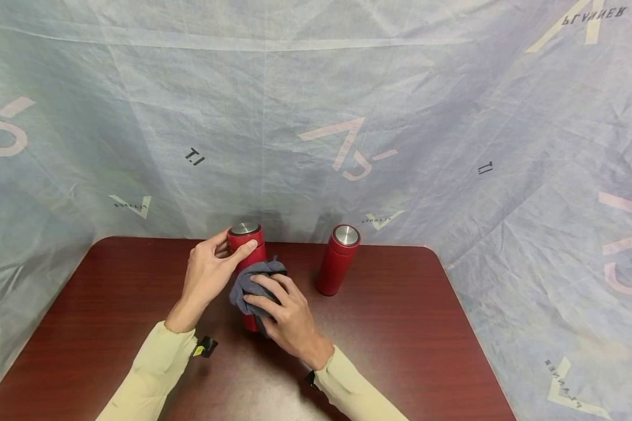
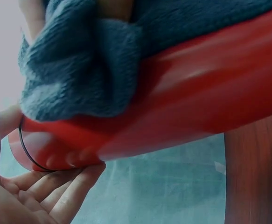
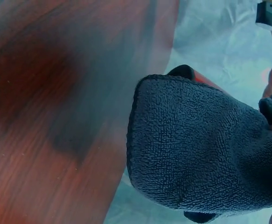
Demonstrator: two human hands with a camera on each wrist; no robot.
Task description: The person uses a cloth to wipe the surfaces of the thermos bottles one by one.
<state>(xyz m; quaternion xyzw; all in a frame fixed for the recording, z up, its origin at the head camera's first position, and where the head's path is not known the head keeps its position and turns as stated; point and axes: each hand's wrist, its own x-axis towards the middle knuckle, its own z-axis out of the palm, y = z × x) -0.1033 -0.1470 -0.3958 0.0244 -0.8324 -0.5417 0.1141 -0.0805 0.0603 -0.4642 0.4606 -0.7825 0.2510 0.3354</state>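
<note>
In the head view my left hand (image 1: 209,266) grips a red thermos (image 1: 250,251) near its silver-topped lid, thumb on the front and fingers behind. My right hand (image 1: 289,318) holds a bunched grey-blue cloth (image 1: 253,286) against the middle of that thermos. The left wrist view shows the glossy thermos body (image 2: 182,102) slanting across, the fingers under its lid end and the cloth (image 2: 80,70) lying over its side. A flap of the cloth (image 3: 196,144) hides most of the thermos in the right wrist view; its dark base end (image 3: 181,71) peeks out.
A second red thermos (image 1: 338,260) stands upright on the dark red wooden table (image 1: 400,327), right of the hands. Grey printed fabric sheeting (image 1: 242,117) hangs behind the table and along both sides.
</note>
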